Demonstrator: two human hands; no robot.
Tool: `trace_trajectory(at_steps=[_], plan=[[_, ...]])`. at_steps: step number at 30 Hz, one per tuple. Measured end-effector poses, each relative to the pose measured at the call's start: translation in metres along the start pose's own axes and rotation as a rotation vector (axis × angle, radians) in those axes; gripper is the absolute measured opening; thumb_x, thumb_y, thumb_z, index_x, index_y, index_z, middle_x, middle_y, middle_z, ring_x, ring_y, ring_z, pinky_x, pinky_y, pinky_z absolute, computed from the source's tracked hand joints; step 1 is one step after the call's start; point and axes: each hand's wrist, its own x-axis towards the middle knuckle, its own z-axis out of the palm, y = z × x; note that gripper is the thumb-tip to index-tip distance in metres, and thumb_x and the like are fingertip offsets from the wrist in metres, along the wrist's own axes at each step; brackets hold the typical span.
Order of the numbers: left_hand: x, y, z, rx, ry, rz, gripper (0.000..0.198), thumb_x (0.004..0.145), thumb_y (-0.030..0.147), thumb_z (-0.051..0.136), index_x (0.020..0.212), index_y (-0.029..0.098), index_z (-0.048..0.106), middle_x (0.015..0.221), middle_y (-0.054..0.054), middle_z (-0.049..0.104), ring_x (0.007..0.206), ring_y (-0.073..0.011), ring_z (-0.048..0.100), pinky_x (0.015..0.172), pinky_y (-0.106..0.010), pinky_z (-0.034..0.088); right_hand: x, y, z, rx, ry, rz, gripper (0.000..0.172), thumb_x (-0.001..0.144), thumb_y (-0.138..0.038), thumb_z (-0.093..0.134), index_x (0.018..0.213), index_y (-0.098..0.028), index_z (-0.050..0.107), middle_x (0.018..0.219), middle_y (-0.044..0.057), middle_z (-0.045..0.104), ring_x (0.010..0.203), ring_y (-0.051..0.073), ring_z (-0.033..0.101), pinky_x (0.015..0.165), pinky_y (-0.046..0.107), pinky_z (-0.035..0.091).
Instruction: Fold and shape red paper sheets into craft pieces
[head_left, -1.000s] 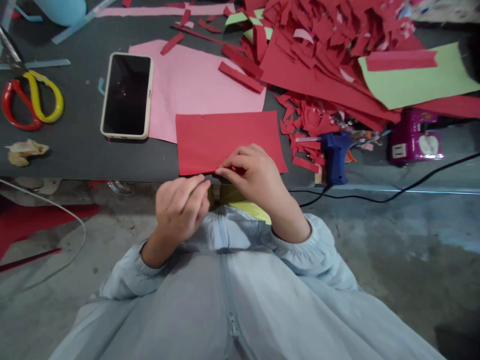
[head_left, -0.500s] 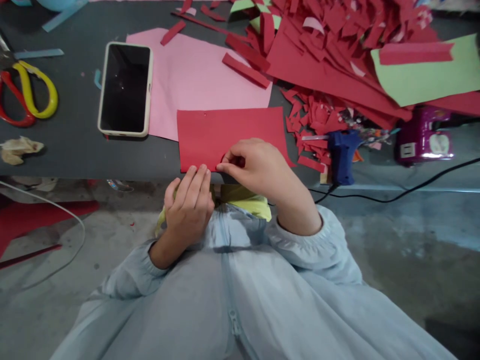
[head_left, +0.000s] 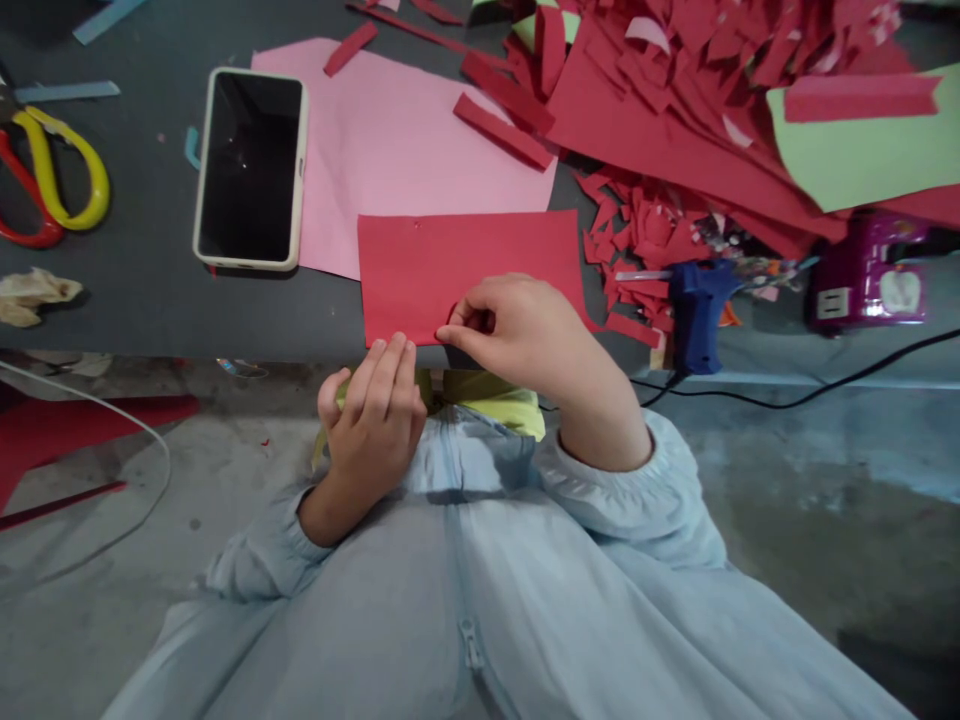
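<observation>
A rectangular sheet of red paper [head_left: 405, 270] lies flat at the near edge of the dark table, partly over a pink sheet [head_left: 420, 140]. My right hand [head_left: 517, 325] pinches thumb and forefinger together at the paper's near edge, and its palm covers the lower right part. Close beside it, my left hand [head_left: 375, 415] is open, fingers stretched out side by side, with the fingertips touching the near edge of the paper at its left. The underside of that hand is hidden from view.
A phone [head_left: 251, 170] lies on the left, beyond it scissors [head_left: 64, 170] with red and yellow handles. Red paper scraps [head_left: 652, 220] are heaped at the right, near a blue glue gun [head_left: 697, 310], a purple device [head_left: 862, 275] and a black cord [head_left: 795, 404].
Both hands stay at the paper's near edge in nearly the same pose; the left fingers lie slightly lower. The view has shifted a little, and the paper has not visibly moved on the table.
</observation>
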Motion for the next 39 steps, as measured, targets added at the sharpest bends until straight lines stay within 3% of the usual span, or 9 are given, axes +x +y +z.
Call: trace_trajectory(at_steps=[9, 17, 22, 27, 39], plan=[[-0.009, -0.008, -0.003, -0.012, -0.067, -0.004, 0.064, 0.095, 0.019, 0.054, 0.155, 0.019, 0.032, 0.140, -0.011, 0.062, 0.130, -0.0205, 0.058, 0.104, -0.037, 0.037, 0.001, -0.003, -0.001, -0.043, -0.032, 0.025, 0.015, 0.084, -0.027, 0.071, 0.071, -0.019, 0.067, 0.074, 0.004, 0.069, 0.071, 0.018, 0.057, 0.063, 0.032, 0.036], [-0.006, -0.005, 0.001, 0.017, -0.005, 0.018, 0.056, 0.096, 0.017, 0.052, 0.150, 0.013, 0.040, 0.135, -0.015, 0.065, 0.126, -0.0224, 0.061, 0.104, -0.034, 0.039, -0.006, -0.011, 0.003, -0.247, 0.034, -0.080, 0.019, 0.090, -0.031, 0.067, 0.077, -0.017, 0.069, 0.077, 0.008, 0.067, 0.076, 0.023, 0.058, 0.067, 0.035, 0.037], [-0.007, -0.002, 0.001, 0.043, -0.035, 0.006, 0.061, 0.093, 0.018, 0.056, 0.151, 0.013, 0.037, 0.133, -0.016, 0.066, 0.127, -0.0239, 0.061, 0.102, -0.035, 0.040, -0.002, -0.017, 0.009, -0.178, 0.060, -0.058, 0.023, 0.089, -0.033, 0.069, 0.072, -0.018, 0.067, 0.073, 0.006, 0.065, 0.073, 0.021, 0.057, 0.065, 0.033, 0.037], [-0.010, 0.001, 0.001, -0.003, -0.084, -0.033, 0.065, 0.093, 0.020, 0.053, 0.154, 0.017, 0.030, 0.135, -0.014, 0.065, 0.130, -0.0233, 0.058, 0.107, -0.037, 0.037, 0.001, -0.016, 0.010, -0.166, 0.036, -0.032, 0.022, 0.087, -0.031, 0.071, 0.070, -0.018, 0.066, 0.073, 0.006, 0.064, 0.072, 0.020, 0.056, 0.064, 0.032, 0.037], [-0.008, 0.004, -0.002, -0.088, -0.099, -0.090, 0.058, 0.097, 0.021, 0.047, 0.153, 0.024, 0.031, 0.138, -0.009, 0.063, 0.132, -0.0213, 0.057, 0.111, -0.038, 0.030, 0.005, -0.018, 0.007, -0.230, -0.040, -0.036, 0.023, 0.091, -0.033, 0.065, 0.077, -0.016, 0.072, 0.075, 0.007, 0.067, 0.072, 0.020, 0.055, 0.064, 0.033, 0.033]])
